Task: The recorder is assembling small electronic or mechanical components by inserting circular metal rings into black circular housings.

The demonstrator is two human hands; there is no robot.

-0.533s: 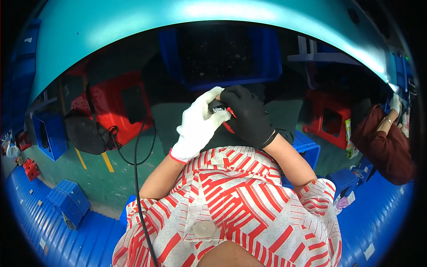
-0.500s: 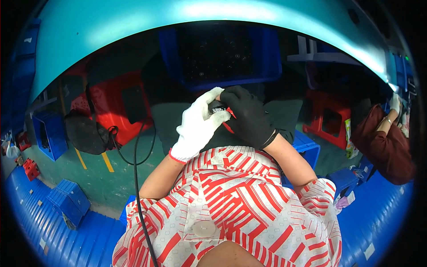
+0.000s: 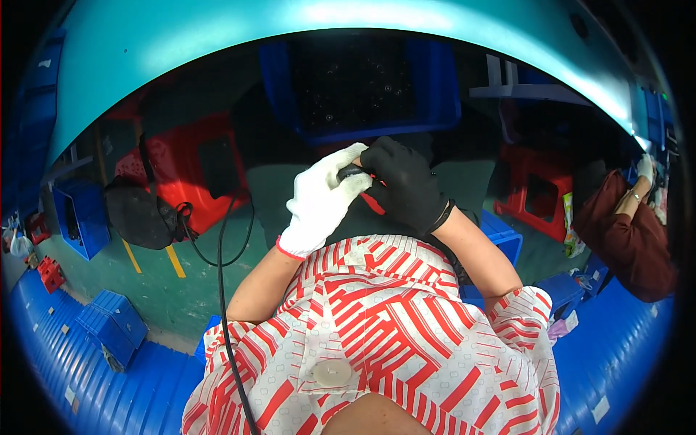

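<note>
My left hand (image 3: pixel 322 199), in a white knit glove with a red cuff, pinches a small black rounded part (image 3: pixel 349 172) between thumb and fingers. Up against it, my right hand (image 3: pixel 406 188) in a black glove is closed on a red-handled tool (image 3: pixel 374 204). Only slivers of red show between the gloves, so the tool's kind and its working end stay hidden. Both hands meet in front of my body, just before the near edge of a blue bin (image 3: pixel 348 135) holding small dark pieces.
A teal table edge (image 3: pixel 217 40) curves across the top. Red stools (image 3: pixel 185 163) stand left and right, with a black bag (image 3: pixel 138 214) on the left. A black cable (image 3: pixel 222 290) hangs by my left arm. At far right sits another person in a brown top (image 3: pixel 631 239).
The black part has turned between the gloves: its light patterned face no longer shows, only a smooth dark side. My right hand has shifted slightly.
</note>
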